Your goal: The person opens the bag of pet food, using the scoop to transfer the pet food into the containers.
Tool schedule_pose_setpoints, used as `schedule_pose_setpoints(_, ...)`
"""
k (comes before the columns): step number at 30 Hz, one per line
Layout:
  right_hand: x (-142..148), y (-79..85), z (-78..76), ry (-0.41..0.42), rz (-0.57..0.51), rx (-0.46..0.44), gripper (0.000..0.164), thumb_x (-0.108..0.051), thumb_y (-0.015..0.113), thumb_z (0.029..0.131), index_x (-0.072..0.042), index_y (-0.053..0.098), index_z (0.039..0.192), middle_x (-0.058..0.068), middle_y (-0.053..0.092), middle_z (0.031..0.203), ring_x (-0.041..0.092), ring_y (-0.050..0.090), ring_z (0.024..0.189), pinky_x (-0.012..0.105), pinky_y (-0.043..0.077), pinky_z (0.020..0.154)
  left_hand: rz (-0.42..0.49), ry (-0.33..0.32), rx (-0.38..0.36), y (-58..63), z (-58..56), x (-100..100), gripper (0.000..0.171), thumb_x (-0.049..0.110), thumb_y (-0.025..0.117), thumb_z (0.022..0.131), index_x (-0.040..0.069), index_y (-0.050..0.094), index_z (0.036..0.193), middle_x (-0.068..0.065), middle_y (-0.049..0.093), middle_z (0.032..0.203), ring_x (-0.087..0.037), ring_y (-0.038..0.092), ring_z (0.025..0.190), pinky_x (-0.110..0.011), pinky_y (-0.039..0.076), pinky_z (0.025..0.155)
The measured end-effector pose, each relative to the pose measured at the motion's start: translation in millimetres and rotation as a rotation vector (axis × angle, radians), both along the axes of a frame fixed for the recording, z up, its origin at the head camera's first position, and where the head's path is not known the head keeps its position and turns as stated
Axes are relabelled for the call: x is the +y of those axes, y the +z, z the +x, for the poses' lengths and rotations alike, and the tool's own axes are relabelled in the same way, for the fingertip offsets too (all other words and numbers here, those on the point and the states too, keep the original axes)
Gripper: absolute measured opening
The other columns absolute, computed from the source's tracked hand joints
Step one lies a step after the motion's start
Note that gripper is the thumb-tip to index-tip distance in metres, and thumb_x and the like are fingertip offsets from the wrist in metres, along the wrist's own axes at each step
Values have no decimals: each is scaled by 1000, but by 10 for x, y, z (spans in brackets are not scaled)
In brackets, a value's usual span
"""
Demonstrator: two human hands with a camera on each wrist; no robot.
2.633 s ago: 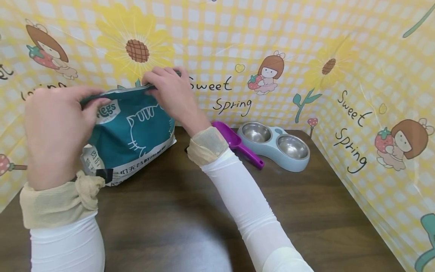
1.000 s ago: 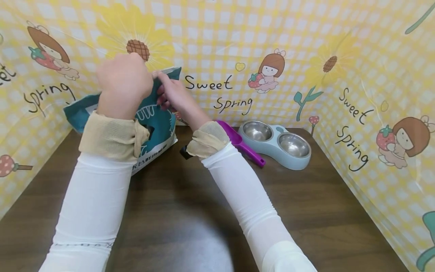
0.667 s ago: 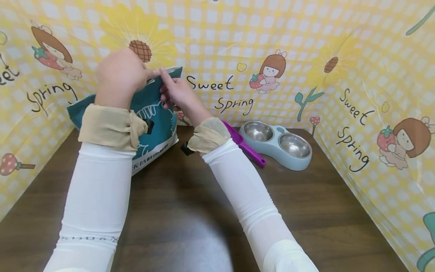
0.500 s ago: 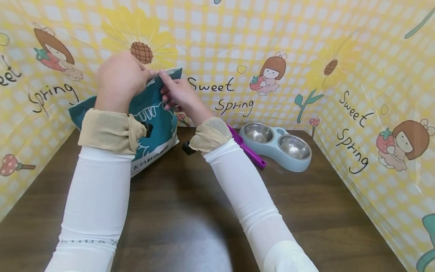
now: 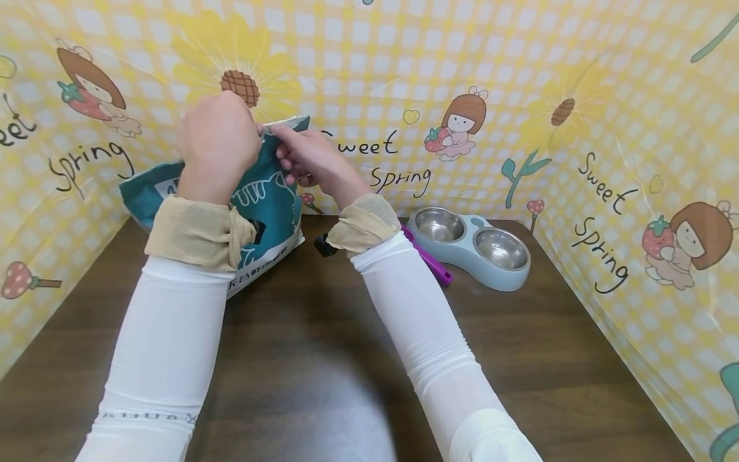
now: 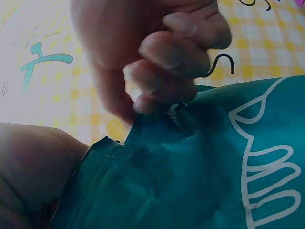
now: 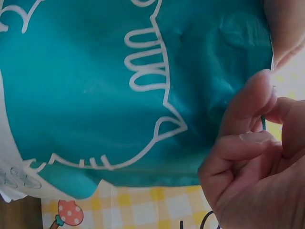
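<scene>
A teal and white cat food bag (image 5: 271, 205), with a white cat outline on it, stands at the left of the table. My left hand (image 5: 220, 138), knuckles up, grips its top edge near the middle. Close to its right, my right hand (image 5: 317, 160) pinches the same edge between thumb and fingers. In the right wrist view the right thumb (image 7: 252, 95) lies along the bag's edge, beside the left hand (image 7: 286, 28). In the left wrist view the film is creased under the right hand's fingers (image 6: 162, 52). The bag's left top corner sticks out free.
A purple scoop (image 5: 435, 266) lies partly hidden behind my right sleeve. Beside it is a light blue double pet bowl (image 5: 462, 255) with two steel dishes. A yellow checked cloth (image 5: 369, 70) hangs behind and along both sides of the brown wooden table (image 5: 323, 385).
My left hand has left the bag's left top corner and come right, next to my right hand. My right hand has turned to pinch the edge from the front. The bag stays in place.
</scene>
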State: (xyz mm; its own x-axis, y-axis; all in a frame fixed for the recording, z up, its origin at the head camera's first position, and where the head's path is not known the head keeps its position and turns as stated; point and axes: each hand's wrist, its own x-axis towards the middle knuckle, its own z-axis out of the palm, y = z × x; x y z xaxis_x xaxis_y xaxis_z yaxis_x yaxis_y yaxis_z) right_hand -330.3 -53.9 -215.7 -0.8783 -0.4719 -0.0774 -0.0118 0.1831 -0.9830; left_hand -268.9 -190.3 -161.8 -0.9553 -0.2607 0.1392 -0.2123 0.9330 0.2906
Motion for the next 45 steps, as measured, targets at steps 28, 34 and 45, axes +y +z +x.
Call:
schedule_pose_setpoints(28,222,97,22,73,133,130,49,-17,45,108,-12,47,59,-7,32,49,13,33,48,23,23,48,50,222,284,-99,-94,122,45,5,35,112,-6,68,141,-28,72,139,-49,71,127,-59,62,104)
schedule_pose_setpoints(34,324,127,53,138,160,141,51,-21,46,111,-11,48,61,-5,34,52,11,28,47,22,22,48,33,281,281,-100,-133,176,45,2,34,113,-5,70,140,-25,74,137,-44,74,123,-56,64,101)
schedule_pose_setpoints(45,232,60,117,105,96,125,48,-27,44,116,-7,56,74,-4,41,56,15,44,47,22,32,47,54,171,239,-96,26,60,50,28,45,113,-8,66,140,-31,70,140,-51,71,125,-61,63,97)
